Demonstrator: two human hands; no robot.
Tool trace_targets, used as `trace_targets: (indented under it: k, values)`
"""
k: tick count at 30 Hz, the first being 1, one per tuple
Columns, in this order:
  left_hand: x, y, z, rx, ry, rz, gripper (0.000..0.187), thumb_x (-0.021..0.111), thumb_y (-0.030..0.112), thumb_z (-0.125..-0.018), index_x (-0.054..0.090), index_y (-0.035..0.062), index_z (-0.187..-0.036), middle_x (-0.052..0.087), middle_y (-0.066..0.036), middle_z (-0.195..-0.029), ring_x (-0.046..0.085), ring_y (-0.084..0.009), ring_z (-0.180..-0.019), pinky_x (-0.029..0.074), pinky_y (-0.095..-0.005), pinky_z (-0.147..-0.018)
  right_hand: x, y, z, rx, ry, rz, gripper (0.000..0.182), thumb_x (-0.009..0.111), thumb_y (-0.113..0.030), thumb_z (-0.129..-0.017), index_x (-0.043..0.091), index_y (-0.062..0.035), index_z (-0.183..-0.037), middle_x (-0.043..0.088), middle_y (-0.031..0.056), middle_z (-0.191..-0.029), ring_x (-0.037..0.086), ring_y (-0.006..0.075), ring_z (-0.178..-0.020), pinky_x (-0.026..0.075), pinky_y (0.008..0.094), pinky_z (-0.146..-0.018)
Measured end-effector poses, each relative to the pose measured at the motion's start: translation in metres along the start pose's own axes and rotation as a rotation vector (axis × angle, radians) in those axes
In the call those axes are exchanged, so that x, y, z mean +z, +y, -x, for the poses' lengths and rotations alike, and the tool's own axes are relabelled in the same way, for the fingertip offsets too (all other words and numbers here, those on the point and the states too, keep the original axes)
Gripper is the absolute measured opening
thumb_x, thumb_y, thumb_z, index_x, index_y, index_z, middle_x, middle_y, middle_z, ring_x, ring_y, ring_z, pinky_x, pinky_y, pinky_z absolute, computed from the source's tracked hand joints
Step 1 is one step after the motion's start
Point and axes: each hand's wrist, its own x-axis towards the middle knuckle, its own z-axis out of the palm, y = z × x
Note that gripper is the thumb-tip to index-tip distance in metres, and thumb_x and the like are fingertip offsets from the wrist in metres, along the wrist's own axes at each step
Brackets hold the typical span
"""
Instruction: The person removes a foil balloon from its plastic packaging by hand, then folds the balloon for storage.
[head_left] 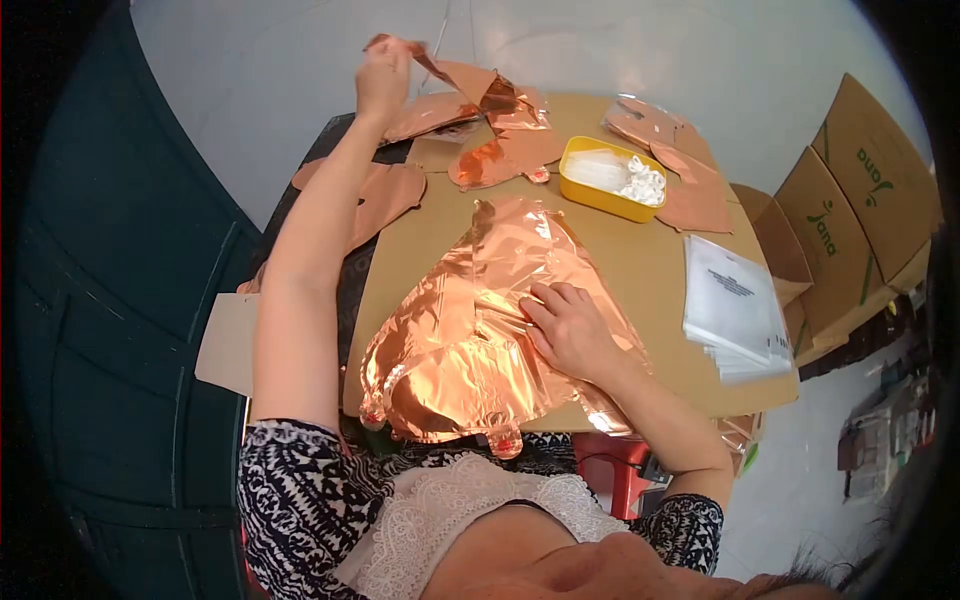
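Note:
A large shiny copper-coloured foil piece (450, 330) lies spread over the front and middle of the cardboard-topped table. My right hand (568, 328) rests on it with the fingers spread. At the far left, above the table's back edge, my left hand (385, 75) is closed on the end of another copper foil piece (465, 80), which stretches right and down towards the foil pile. Just below that pile, a smaller foil piece (500, 158) lies on the table.
A yellow tub (612, 208) with white items stands at the back right. Clear plastic packets (735, 305) lie at the right edge. More foil pieces (690, 190) lie at the back right and left (385, 200). Cardboard boxes (840, 215) stand beyond the table's right side.

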Motion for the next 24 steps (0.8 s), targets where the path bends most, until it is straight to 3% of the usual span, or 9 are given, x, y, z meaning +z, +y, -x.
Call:
trace_targets:
  k: [1, 4, 7, 10, 13, 16, 19, 22, 24]
  values:
    - [-0.001, 0.002, 0.002, -0.026, -0.01, 0.009, 0.019, 0.051, 0.014, -0.09, 0.067, 0.0033, -0.089, 0.064, -0.019, -0.094, 0.064, -0.0374, -0.09, 0.054, -0.0453, -0.073, 0.001, -0.001, 0.001, 0.002, 0.001, -0.006, 0.037, 0.065, -0.017, -0.079, 0.06, -0.002, -0.113, 0.058, 0.0141, -0.116, 0.053, 0.0297, -0.106, 0.042, 0.0399, -0.089]
    - [-0.006, 0.009, 0.005, 0.149, -0.383, -0.212, 0.019, 0.048, 0.012, -0.09, 0.066, 0.0041, -0.091, 0.064, -0.019, -0.095, 0.063, -0.0383, -0.089, 0.053, -0.0459, -0.072, 0.0, 0.002, -0.001, -0.005, 0.005, -0.004, 0.036, 0.065, -0.017, -0.08, 0.06, -0.0021, -0.112, 0.058, 0.014, -0.116, 0.054, 0.0297, -0.106, 0.042, 0.0398, -0.089]
    - [-0.002, -0.007, -0.001, -0.241, 0.295, 0.104, 0.02, 0.051, 0.015, -0.089, 0.067, 0.0031, -0.089, 0.065, -0.018, -0.088, 0.064, -0.0385, -0.087, 0.053, -0.0461, -0.075, 0.002, -0.001, 0.001, 0.001, 0.014, -0.014, 0.034, 0.064, -0.017, -0.08, 0.06, -0.0021, -0.111, 0.059, 0.0141, -0.115, 0.054, 0.0297, -0.105, 0.042, 0.0398, -0.089]
    - [0.001, -0.009, 0.007, 0.027, -0.181, -0.23, 0.022, 0.053, 0.018, -0.089, 0.068, 0.0025, -0.084, 0.067, -0.019, -0.082, 0.065, -0.038, -0.081, 0.053, -0.0457, -0.074, 0.003, 0.005, 0.001, -0.011, 0.023, -0.006, 0.033, 0.064, -0.017, -0.081, 0.061, -0.0023, -0.111, 0.059, 0.0144, -0.115, 0.054, 0.0299, -0.105, 0.043, 0.0398, -0.088]
    - [-0.043, 0.009, -0.01, -0.364, 0.464, 0.007, 0.025, 0.053, 0.02, -0.089, 0.068, 0.0015, -0.081, 0.068, -0.02, -0.082, 0.066, -0.0385, -0.08, 0.053, -0.0449, -0.073, 0.007, 0.002, 0.002, -0.002, 0.023, -0.015, 0.033, 0.064, -0.017, -0.082, 0.06, -0.0023, -0.111, 0.059, 0.0147, -0.116, 0.054, 0.0302, -0.105, 0.043, 0.04, -0.088]
    - [-0.029, -0.004, -0.009, -0.135, -0.082, -0.3, 0.028, 0.053, 0.023, -0.09, 0.071, 0.0031, -0.082, 0.069, -0.021, -0.088, 0.066, -0.0389, -0.08, 0.053, -0.0435, -0.07, 0.004, 0.004, 0.001, -0.002, 0.005, -0.011, 0.033, 0.064, -0.017, -0.082, 0.06, -0.0022, -0.111, 0.058, 0.0151, -0.116, 0.054, 0.0305, -0.105, 0.043, 0.0406, -0.088]
    - [-0.056, 0.02, -0.018, -0.425, 0.241, -0.014, 0.027, 0.054, 0.026, -0.089, 0.073, 0.0059, -0.084, 0.069, -0.019, -0.084, 0.066, -0.0385, -0.081, 0.053, -0.0424, -0.07, 0.006, 0.004, 0.001, -0.006, 0.017, -0.009, 0.033, 0.064, -0.017, -0.082, 0.06, -0.0022, -0.111, 0.058, 0.0151, -0.117, 0.054, 0.0306, -0.105, 0.043, 0.0411, -0.088]
    - [-0.062, 0.021, -0.024, -0.311, 0.322, 0.017, 0.025, 0.058, 0.027, -0.088, 0.074, 0.0086, -0.087, 0.07, -0.015, -0.08, 0.066, -0.0369, -0.075, 0.053, -0.0391, -0.068, 0.005, 0.004, 0.001, 0.003, 0.006, -0.026, 0.034, 0.064, -0.018, -0.082, 0.06, -0.0022, -0.111, 0.059, 0.0147, -0.117, 0.054, 0.0308, -0.105, 0.043, 0.0417, -0.088]
    - [-0.075, 0.044, -0.025, -0.439, 0.23, 0.266, 0.024, 0.058, 0.027, -0.088, 0.074, 0.0089, -0.09, 0.071, -0.013, -0.084, 0.068, -0.0328, -0.074, 0.054, -0.0368, -0.068, 0.006, 0.006, 0.0, 0.007, 0.02, -0.039, 0.035, 0.065, -0.019, -0.082, 0.06, -0.0018, -0.112, 0.059, 0.0145, -0.117, 0.054, 0.0312, -0.105, 0.043, 0.0422, -0.089]
